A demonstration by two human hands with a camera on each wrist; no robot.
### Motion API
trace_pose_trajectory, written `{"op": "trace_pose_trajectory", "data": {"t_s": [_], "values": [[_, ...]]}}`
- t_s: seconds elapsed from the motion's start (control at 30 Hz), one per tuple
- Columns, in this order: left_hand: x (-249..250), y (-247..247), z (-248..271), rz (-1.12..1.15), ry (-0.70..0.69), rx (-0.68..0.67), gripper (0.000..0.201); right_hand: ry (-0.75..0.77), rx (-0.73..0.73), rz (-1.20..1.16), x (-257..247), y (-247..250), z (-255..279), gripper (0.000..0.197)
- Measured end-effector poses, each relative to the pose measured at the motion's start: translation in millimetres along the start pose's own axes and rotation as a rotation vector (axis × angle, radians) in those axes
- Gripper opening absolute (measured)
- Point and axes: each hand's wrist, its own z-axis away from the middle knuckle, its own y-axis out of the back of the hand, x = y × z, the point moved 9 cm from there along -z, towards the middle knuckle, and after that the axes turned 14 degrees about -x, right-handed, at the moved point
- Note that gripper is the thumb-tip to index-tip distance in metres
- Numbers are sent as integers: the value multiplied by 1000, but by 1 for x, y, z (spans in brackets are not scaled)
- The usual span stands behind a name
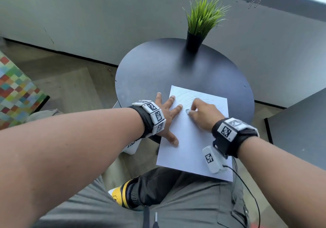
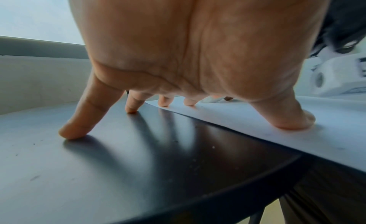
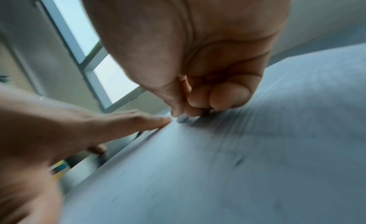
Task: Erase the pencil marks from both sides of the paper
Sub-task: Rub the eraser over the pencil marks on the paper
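A white sheet of paper [image 1: 190, 139] lies on the round black table [image 1: 151, 72], its near end hanging over the table's edge; faint pencil marks [image 1: 187, 96] curve across its far part. My left hand [image 1: 167, 113] is spread flat, with the thumb and two fingers pressing the paper's left edge [image 2: 257, 118] and the other fingers on the table [image 2: 79, 149]. My right hand [image 1: 202, 114] is curled and pinches a small grey eraser [image 1: 187, 111] against the paper [image 3: 217, 164]. The eraser [image 3: 182, 118] shows just under the pinching fingertips in the blurred right wrist view.
A black pot with green grass-like leaves [image 1: 194, 40] stands at the table's far edge. A second dark tabletop [image 1: 299, 130] is at the right. A patterned seat [image 1: 15, 90] is at the left. My knees are under the paper's near end.
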Motion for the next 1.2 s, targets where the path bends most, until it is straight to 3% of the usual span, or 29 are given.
{"op": "trace_pose_trajectory", "data": {"t_s": [0.07,0.23,0.4,0.57,0.73,0.9,1.07,1.13,1.2], "values": [[0,0,1,-1,10,-10,135,19,-26,-7,1,-2,0,21],[6,4,11,-49,10,-20,131,346,-247,170,-40,-58,30,12],[2,0,3,-24,19,-3,137,121,3,34,-1,-9,9,20],[2,1,0,-7,13,-28,133,292,-210,137,-28,-54,30,17],[3,1,-1,-26,7,-12,130,41,40,-94,25,0,8,22],[1,0,-4,-8,-4,-18,132,242,-231,73,-16,-53,32,18],[3,-1,-2,-7,-2,-24,130,28,31,-69,27,3,8,22],[3,0,0,-18,-2,-24,132,100,-35,-9,12,-13,14,19],[4,2,2,-46,-10,-22,132,222,-191,83,-15,-50,29,16]]}}
